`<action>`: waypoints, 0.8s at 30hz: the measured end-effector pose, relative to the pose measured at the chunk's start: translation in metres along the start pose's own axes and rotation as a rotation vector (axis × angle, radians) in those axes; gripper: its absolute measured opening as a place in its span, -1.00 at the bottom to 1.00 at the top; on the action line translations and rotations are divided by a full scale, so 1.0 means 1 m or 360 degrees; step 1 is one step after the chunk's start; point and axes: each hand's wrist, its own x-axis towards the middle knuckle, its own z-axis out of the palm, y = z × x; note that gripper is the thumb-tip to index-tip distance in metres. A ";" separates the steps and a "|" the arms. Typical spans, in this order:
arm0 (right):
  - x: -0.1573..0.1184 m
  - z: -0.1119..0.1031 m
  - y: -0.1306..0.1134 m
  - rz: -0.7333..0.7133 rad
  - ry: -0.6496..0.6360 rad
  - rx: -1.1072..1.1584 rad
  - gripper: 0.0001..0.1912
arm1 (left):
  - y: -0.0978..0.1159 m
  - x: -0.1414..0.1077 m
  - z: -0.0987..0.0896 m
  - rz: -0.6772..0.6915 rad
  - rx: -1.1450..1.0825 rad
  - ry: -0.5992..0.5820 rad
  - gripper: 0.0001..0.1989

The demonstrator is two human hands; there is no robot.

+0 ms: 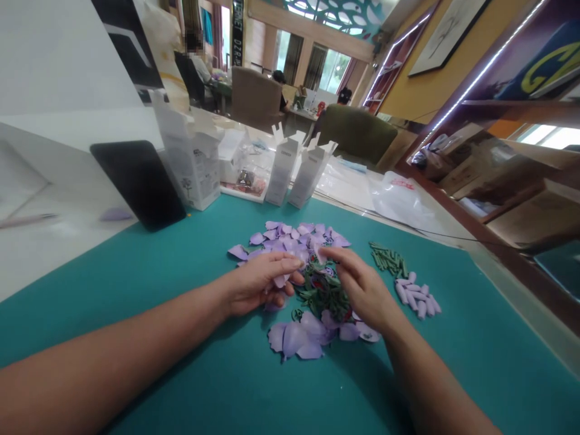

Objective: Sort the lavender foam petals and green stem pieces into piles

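Lilac petals [296, 338] lie in a loose ring around a heap of thin green pieces [324, 296] on the teal mat [190, 368]. My left hand [265, 281], at the left side of the heap, has its fingers curled round a pale lilac petal [281, 280], with the thumb on top. Over the right side of the heap is my right hand [362, 281], its fingers pressed together and pointing at a pale petal [319, 252]; its fingertips are at that petal, and the thumb is hidden.
To the right lie green sticks [388, 260] and lilac rolls [417, 296]. Behind the mat stand a dark tablet [138, 184], a large white box [194, 163] and two narrow white boxes [283, 169]. Plastic bags [401, 196] lie at the back right. People sit in the background.
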 end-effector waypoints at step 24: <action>-0.032 -0.063 0.010 0.0617 -0.0801 -0.1025 -0.82 | 0.001 -0.001 -0.002 0.0091 0.0057 -0.0030 -0.69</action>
